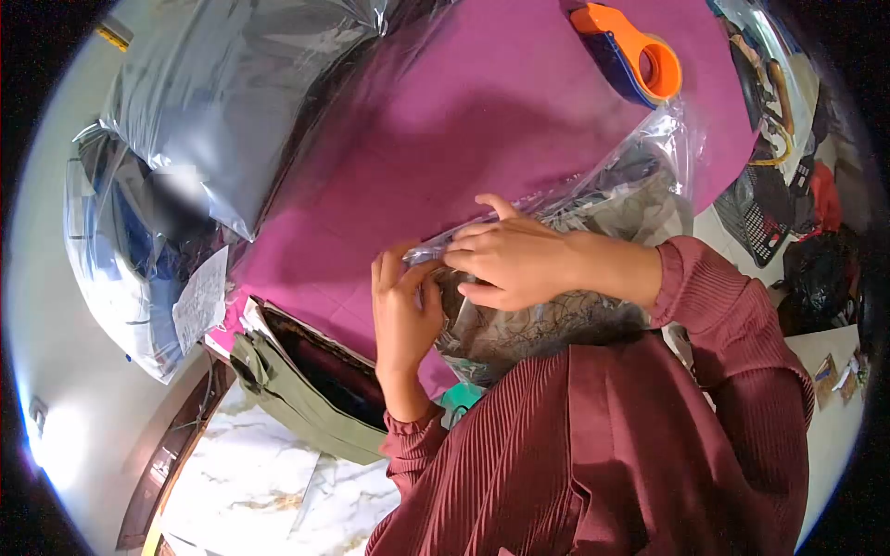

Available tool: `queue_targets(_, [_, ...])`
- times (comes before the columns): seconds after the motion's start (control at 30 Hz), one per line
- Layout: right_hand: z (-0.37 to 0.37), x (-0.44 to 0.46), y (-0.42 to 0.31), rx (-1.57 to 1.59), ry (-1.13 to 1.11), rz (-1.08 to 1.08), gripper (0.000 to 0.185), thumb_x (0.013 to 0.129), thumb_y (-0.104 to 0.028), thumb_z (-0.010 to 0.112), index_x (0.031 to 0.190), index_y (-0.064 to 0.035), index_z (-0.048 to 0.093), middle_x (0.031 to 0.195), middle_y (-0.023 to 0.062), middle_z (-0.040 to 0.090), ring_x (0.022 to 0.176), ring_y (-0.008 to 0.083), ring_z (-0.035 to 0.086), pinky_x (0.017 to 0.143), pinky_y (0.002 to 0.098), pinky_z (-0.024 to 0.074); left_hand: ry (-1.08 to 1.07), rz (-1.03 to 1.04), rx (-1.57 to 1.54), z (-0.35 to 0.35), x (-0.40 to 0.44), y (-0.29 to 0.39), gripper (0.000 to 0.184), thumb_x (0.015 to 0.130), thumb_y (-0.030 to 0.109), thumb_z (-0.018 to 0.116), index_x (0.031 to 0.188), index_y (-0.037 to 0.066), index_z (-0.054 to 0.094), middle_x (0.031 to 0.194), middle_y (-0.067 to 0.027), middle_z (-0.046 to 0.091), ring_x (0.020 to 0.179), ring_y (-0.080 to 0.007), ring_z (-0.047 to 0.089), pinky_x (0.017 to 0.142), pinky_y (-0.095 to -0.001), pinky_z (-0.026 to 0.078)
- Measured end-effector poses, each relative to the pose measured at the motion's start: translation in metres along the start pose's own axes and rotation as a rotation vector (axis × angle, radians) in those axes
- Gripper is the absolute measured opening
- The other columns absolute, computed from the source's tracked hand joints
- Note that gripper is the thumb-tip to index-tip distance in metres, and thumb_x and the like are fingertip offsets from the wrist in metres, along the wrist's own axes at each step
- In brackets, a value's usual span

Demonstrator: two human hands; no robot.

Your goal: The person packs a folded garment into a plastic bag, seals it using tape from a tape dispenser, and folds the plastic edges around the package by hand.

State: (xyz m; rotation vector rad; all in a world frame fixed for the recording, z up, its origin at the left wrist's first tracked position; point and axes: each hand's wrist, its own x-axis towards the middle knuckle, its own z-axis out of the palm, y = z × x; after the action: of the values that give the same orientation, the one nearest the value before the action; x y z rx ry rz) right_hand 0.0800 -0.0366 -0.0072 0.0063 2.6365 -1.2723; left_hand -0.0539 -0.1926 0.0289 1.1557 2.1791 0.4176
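Note:
A clear plastic bag (593, 208) with a grey-brown patterned, folded fabric (575, 320) inside lies in front of me, close to my body. At the bag's left end, my left hand (408, 310) is closed, its bent fingers and thumb pinching the film edge. My right hand (519, 259) rests on top of the bag near that same edge, fingers spread and pointing left, one finger lifted. What lies beneath its fingertips is partly hidden. An orange and blue tape dispenser (640, 56) sits beyond the bag's far right corner.
The bag rests on a magenta surface (371, 185). Large plastic-wrapped packages (222, 102) stand at the upper left, with a written paper (201, 298) beside them. An olive-green open bag (306, 398) hangs at the near edge, above a marbled floor (260, 463). Assorted items (760, 222) crowd the right.

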Motion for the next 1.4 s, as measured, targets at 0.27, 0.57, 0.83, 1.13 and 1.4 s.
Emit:
queue_targets(0.27, [-0.057, -0.029, 0.012, 0.092, 0.135, 0.329, 0.037, 0.085, -0.011, 0.058, 0.120, -0.0002, 0.059, 0.114, 0.0156, 0.063, 0.104, 0.0320, 0.060, 0.095, 0.0443, 0.0444, -0.208, 0.201, -0.272, 0.000, 0.004, -0.032, 0.047, 0.085, 0.036, 0.055, 0.122, 0.007, 0.062, 0.133, -0.0134, 0.060, 0.129, -0.0386, 0.048, 0.108, -0.0567, 0.029])
queue_targets(0.57, [-0.107, -0.111, 0.102, -0.654, 0.422, 0.853, 0.062, 0.087, -0.007, 0.061, 0.145, -0.0132, 0.041, 0.124, 0.0171, 0.059, 0.098, 0.0296, 0.061, 0.090, 0.0427, 0.0455, -0.141, 0.206, -0.065, -0.007, -0.002, -0.026, 0.048, 0.088, 0.042, 0.055, 0.121, 0.009, 0.064, 0.133, -0.0131, 0.059, 0.124, -0.0355, 0.048, 0.105, -0.0501, 0.029])
queue_targets(0.83, [-0.127, -0.074, 0.032, 0.489, 0.437, 0.191, 0.055, 0.081, -0.004, 0.061, 0.134, -0.0149, 0.056, 0.107, 0.0054, 0.065, 0.080, 0.0172, 0.060, 0.076, 0.0297, 0.0468, -0.223, 0.137, -0.116, -0.011, -0.002, -0.029, 0.043, 0.085, 0.041, 0.061, 0.115, 0.011, 0.068, 0.133, -0.0143, 0.055, 0.122, -0.0330, 0.047, 0.104, -0.0462, 0.030])
queue_targets(1.13, [-0.098, 0.030, 0.072, 0.691, -0.122, 0.144, 0.046, 0.071, -0.011, 0.067, 0.117, -0.0078, 0.067, 0.108, 0.0065, 0.067, 0.093, 0.0183, 0.059, 0.083, 0.0307, 0.0481, -0.242, 0.137, -0.095, -0.012, -0.005, -0.032, 0.048, 0.082, 0.044, 0.064, 0.117, 0.012, 0.067, 0.136, -0.0147, 0.055, 0.127, -0.0342, 0.043, 0.104, -0.0464, 0.029])
queue_targets(1.4, [-0.094, 0.042, 0.088, 0.786, -0.366, 0.253, 0.045, 0.071, -0.016, 0.069, 0.114, -0.0054, 0.069, 0.107, 0.0071, 0.068, 0.092, 0.0194, 0.059, 0.084, 0.0312, 0.0486, -0.216, 0.189, -0.109, -0.012, -0.008, -0.036, 0.051, 0.081, 0.045, 0.065, 0.121, 0.012, 0.065, 0.142, -0.0147, 0.052, 0.132, -0.0358, 0.040, 0.106, -0.0471, 0.028])
